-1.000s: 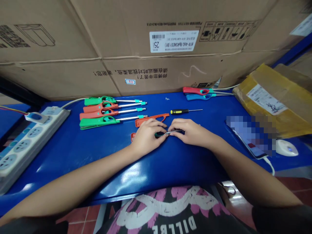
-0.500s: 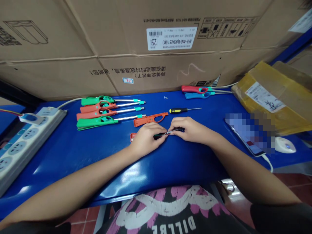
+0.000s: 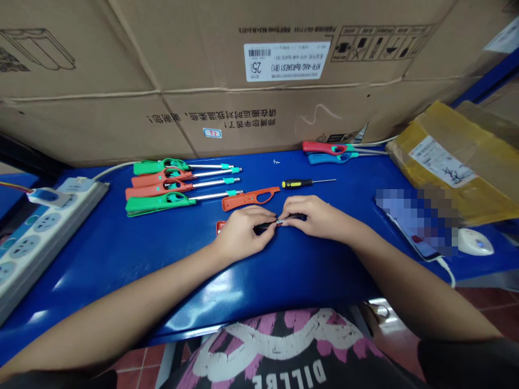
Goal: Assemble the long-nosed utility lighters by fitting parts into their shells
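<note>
My left hand [image 3: 245,232] and my right hand [image 3: 314,216] meet over the middle of the table, fingertips almost touching. Both are closed in a pinch on a thin dark part [image 3: 300,217] with a small bit of metal at its middle. Fingers hide much of it, so its exact kind is unclear. Just beyond my left hand lies an orange lighter casing half [image 3: 232,203] with a trigger loop. A second orange piece [image 3: 220,226] is partly covered by that hand. Above my right hand rests a black and yellow screwdriver [image 3: 298,183].
Several long-necked lighters [image 3: 160,204] in green and orange lie at left, beside a white power strip [image 3: 48,237]. Red and blue lighters [image 3: 326,147] are at the back. A phone [image 3: 405,229], a white device [image 3: 474,241] and a yellow-taped package [image 3: 458,162] stand right. A large carton [image 3: 203,65] walls the back.
My fingertips have shifted slightly around the dark part, and its metal middle shows at a different angle. The view has moved a little; the things on the table lie as before.
</note>
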### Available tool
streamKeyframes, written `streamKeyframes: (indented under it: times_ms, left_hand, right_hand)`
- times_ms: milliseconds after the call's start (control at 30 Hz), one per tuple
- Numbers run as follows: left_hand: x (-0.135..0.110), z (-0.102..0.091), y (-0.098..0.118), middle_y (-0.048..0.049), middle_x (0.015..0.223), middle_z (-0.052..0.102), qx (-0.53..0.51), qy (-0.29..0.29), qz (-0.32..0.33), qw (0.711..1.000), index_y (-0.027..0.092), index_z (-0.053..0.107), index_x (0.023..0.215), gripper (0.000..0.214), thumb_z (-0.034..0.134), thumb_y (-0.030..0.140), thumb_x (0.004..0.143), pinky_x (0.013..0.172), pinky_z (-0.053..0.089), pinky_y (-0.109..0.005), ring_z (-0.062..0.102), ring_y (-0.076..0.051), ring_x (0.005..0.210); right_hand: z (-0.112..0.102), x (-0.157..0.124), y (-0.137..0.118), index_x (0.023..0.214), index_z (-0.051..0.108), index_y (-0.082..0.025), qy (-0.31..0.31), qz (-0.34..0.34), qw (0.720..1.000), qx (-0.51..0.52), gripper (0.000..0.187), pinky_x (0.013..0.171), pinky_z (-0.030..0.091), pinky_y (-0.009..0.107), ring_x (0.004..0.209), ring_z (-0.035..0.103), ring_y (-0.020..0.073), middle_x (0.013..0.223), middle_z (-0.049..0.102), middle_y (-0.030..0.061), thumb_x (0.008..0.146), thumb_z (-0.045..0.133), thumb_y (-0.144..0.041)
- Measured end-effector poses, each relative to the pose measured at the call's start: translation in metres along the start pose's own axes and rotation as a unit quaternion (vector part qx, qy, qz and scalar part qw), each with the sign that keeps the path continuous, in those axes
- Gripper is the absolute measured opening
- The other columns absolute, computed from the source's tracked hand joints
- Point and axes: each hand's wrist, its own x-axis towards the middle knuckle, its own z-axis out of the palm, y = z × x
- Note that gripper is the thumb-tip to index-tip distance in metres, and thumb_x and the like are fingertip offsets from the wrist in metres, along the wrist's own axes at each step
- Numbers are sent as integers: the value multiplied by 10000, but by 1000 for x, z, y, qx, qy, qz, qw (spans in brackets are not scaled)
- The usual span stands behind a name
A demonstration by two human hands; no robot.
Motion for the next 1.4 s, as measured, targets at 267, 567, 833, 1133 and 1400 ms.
streamKeyframes:
  times_ms: [267,567,833,1133,1400]
  left_hand:
    - [-1,-2,1,-78,967,789,9,17,-6,1000,164,759,860,110,650,153,845,843,642,-326,765,-199,888]
    - [-1,-1,0,-80,969,787,3,7,-6,1000,157,755,862,117,642,128,854,825,638,-328,764,-200,873]
    - [11,-19,4,-74,990,781,-36,8,-46,998,154,738,944,139,626,153,862,885,610,-331,749,-201,928]
    - [-19,-75,0,-67,1089,747,77,-82,-71,991,206,746,1104,211,635,268,935,908,554,-391,669,-224,1019]
    - [-40,-69,-22,-53,968,767,44,-28,-129,990,213,785,1023,179,681,322,927,846,558,-362,678,-205,921]
  right_hand:
    - [3,-2,-1,943,765,-181,8,0,1000,-27,127,829,532,312,867,682,182,933,709,72,923,641,-162]
    - [-2,-6,-9,980,777,-190,-19,12,997,-76,181,844,524,319,895,686,190,1018,712,75,958,597,-195]
    - [0,-4,-16,934,743,-194,-37,21,979,-199,196,776,470,333,928,660,220,957,731,49,988,557,-222]
    - [-5,-6,-16,997,764,-233,1,30,983,-179,158,895,414,381,996,648,214,1022,742,24,959,637,-318]
    - [15,6,-7,783,707,-200,64,93,994,-6,113,813,449,318,852,626,174,826,706,15,896,705,-195]
